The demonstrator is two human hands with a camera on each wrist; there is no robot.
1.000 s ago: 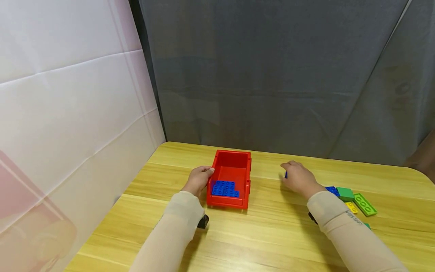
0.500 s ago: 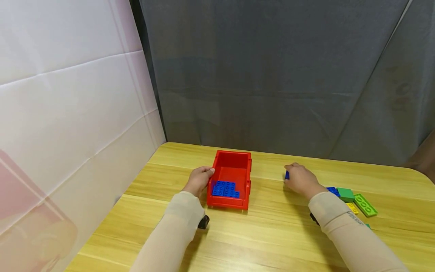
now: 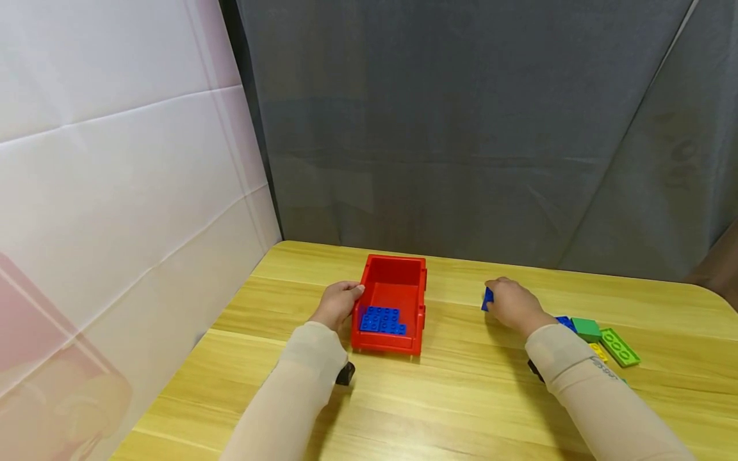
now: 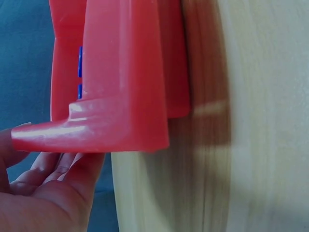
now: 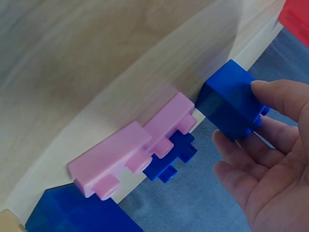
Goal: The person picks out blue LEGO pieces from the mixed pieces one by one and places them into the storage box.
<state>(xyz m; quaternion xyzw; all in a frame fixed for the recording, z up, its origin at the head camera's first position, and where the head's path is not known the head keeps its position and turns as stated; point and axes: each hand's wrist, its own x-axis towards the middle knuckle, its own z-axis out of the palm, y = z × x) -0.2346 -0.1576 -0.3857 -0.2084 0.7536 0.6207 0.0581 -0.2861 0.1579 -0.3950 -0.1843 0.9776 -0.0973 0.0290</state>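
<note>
In the head view, my left hand (image 3: 336, 305) grips the left rim of a red plastic bin (image 3: 398, 261), thumb over the edge and fingers beneath, as the left wrist view also shows. Inside the bin's near end lie several blue toy bricks (image 3: 380, 320). To the right, my right hand (image 3: 514, 306) pinches a blue toy brick (image 5: 229, 99) between thumb and fingers, close to the tabletop, its studs toward the palm. Two pink toy bricks (image 5: 113, 157) and another blue toy brick (image 5: 186, 150) stand beside it in the right wrist view; the hand hides the pink ones from the head view.
Right of my right hand lie a green brick (image 3: 586, 329), a lime brick (image 3: 619, 347) and a yellow brick (image 3: 598, 351), partly behind the sleeve. A larger blue piece (image 5: 79, 210) shows low in the right wrist view. A grey curtain (image 3: 432, 141) hangs behind the wooden table (image 3: 438, 410).
My right hand has shifted slightly right and nearer, and more of the blue brick it pinches now shows. The left hand and the bin stay in place.
</note>
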